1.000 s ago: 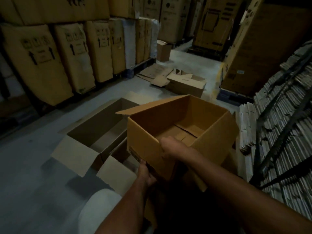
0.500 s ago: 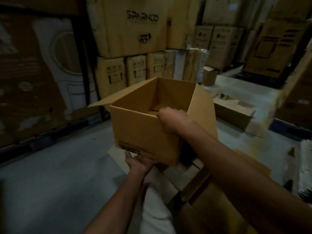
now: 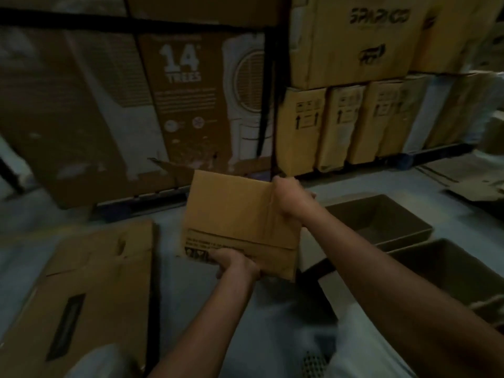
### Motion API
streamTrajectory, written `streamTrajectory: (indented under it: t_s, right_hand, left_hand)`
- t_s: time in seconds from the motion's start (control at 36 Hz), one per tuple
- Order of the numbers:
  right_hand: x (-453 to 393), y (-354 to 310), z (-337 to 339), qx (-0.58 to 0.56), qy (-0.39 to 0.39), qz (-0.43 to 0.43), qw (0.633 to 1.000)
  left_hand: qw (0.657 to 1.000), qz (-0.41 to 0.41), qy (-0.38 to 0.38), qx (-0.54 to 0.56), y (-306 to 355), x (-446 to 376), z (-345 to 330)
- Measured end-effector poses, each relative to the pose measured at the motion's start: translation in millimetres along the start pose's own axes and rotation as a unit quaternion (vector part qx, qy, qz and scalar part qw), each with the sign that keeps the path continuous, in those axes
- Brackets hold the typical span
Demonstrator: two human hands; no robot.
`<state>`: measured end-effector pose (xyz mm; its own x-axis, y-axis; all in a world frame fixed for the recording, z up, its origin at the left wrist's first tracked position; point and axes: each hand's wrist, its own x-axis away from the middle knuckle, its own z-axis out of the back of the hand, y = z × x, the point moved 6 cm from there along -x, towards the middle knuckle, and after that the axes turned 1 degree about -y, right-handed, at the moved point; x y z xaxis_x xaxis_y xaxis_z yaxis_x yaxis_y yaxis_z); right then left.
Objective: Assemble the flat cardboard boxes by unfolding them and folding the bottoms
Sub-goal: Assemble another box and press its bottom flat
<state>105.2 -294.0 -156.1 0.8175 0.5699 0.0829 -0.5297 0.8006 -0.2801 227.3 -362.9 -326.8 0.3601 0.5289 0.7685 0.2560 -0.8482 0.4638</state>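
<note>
Cardboard box [image 3: 240,214] sits at the centre of the view, held in the air above the grey floor [image 3: 191,290] with one broad side turned to the camera, so the inside of it is not visible. Left hand [image 3: 236,264] holds the bottom edge at about 6 o'clock of the box, the fingers curled under the edge next to a black printed label [image 3: 199,248]; this grip is closed on the cardboard. Right hand [image 3: 290,196] takes the upper right corner at about 2 o'clock, with fingers wrapped over the top edge (the fingertips are hidden behind the box). At 8 o'clock a big flat carton [image 3: 81,290] lies on the floor, with a dark slot in it. At 3 o'clock and 4 o'clock two open boxes [image 3: 381,219] stand on the floor, close to each other, their insides dark. At 12 o'clock large stacked cartons [image 3: 349,39] stand along the wall, one of them with the white print "14 TREES" [image 3: 181,64]. At 1 o'clock a row of narrow upright cartons [image 3: 343,126] with arrow marks stands under the bigger ones. The picture is dim and a little blurred.
</note>
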Motion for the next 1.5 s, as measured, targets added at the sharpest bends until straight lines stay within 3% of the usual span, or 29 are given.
streamTrajectory:
  t_s: [0.06,0.22,0.28,0.36,0.53,0.78,0.86,0.94,1.03,1.11,1.19,1.33,1.5]
  right_hand:
    - [-13.8,-12.8,-19.7,0.004,-0.009,0.026,1.0]
    - [-33.3,-51.0,-73.5,0.04,-0.087,0.071,0.993]
    - [-36.7,-59.5,-92.5,0.06,-0.117,0.091,0.987]
    - [-33.8,-70.2,-105.2,0.083,-0.119,0.096,0.985]
    - [-30.9,-86.1,-136.7,0.099,-0.105,0.125,0.982]
    - [-23.8,-59.5,-173.4,0.082,-0.096,0.131,0.983]
    - [-19.8,-57.1,-174.4,0.093,-0.086,0.135,0.983]
    - [-12.3,-49.8,-178.7,0.059,-0.042,0.115,0.991]
    - [-4.5,-36.7,-186.5,0.044,0.001,0.132,0.99]
    - [1.1,-21.5,-194.0,0.059,0.009,0.148,0.987]
    - [9.7,-13.7,-202.1,0.071,0.025,0.147,0.986]
    - [31.8,-12.7,-221.0,0.069,0.053,0.142,0.986]
    - [81.6,-2.4,-261.7,-0.017,-0.007,0.143,0.99]
  left_hand:
    - [0.999,0.013,0.025,0.028,-4.7,-44.5,23.1]
    - [0.993,-0.036,0.11,0.035,3.3,-1.7,56.8]
    - [0.992,-0.065,0.104,-0.032,6.2,-2.6,70.4]
    - [0.995,0.001,0.096,0.022,-1.0,-27.0,88.0]
    - [0.996,0.028,0.074,0.04,-7.0,-93.6,116.3]
    - [0.997,0.042,0.057,0.024,-8.0,-74.8,129.3]
    - [0.998,-0.001,0.065,0.006,-4.0,-74.7,130.3]
    - [0.993,-0.085,0.035,-0.078,-1.1,-98.2,138.8]
    - [0.948,-0.204,0.052,-0.239,13.5,-131.1,161.3]
    - [0.91,-0.309,0.04,-0.272,57.2,-103.5,165.9]
    - [0.909,-0.319,-0.016,-0.269,81.8,-97.3,167.3]
    - [0.875,-0.345,-0.071,-0.332,100.5,-134.8,184.3]
    - [0.886,-0.332,-0.095,-0.309,107.1,-108.4,176.7]
